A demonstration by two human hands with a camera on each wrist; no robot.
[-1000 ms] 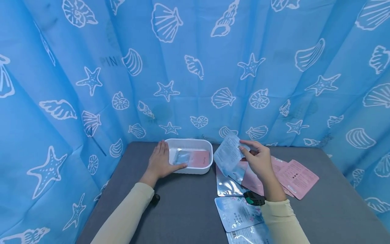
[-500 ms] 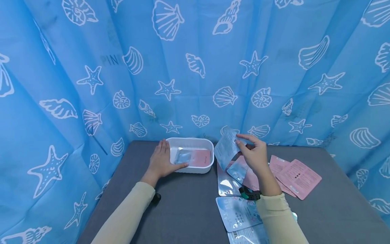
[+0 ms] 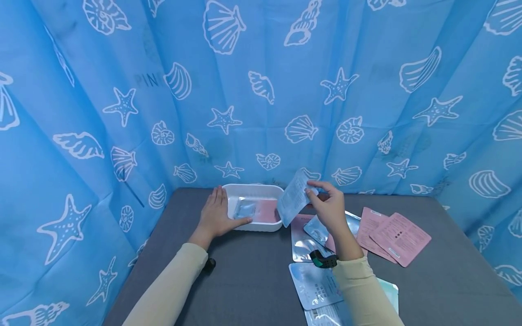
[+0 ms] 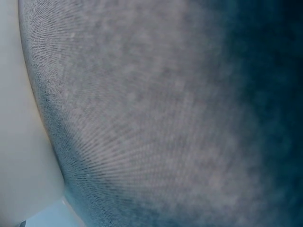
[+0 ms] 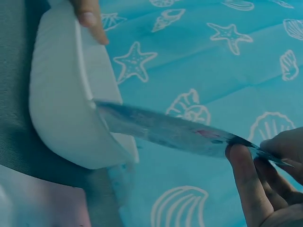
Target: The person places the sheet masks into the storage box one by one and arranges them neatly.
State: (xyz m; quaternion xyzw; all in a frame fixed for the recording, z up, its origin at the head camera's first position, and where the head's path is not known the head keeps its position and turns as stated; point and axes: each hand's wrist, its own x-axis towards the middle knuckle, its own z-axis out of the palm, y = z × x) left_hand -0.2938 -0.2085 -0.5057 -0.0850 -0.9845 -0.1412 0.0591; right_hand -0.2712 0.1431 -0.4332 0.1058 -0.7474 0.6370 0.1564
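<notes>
A white plastic tub (image 3: 254, 227) stands at the back of the table, a pink sachet (image 3: 267, 211) and a silvery-blue sachet (image 3: 245, 208) lying inside. My left hand (image 3: 215, 213) rests against its left end, fingers straight along the side and thumb over the front rim. My right hand (image 3: 328, 203) pinches a light blue sheet mask sachet (image 3: 294, 199) by one edge, between thumb and fingers. That sachet tilts over the tub's right end; in the right wrist view its far corner overlaps the rim. The left wrist view shows mostly blurred grey cloth.
Right of the tub lie several more sachets: pink ones (image 3: 401, 238), a silver one (image 3: 302, 246) and a floral blue one (image 3: 316, 285). A small black object (image 3: 210, 265) lies by the left sleeve. Behind the grey table (image 3: 253, 280) hangs a blue shell-print curtain (image 3: 261, 90).
My right hand has carried the light blue sachet leftward from above the pile to the tub's right end, turning it more edge-on. My left hand has stayed at the tub.
</notes>
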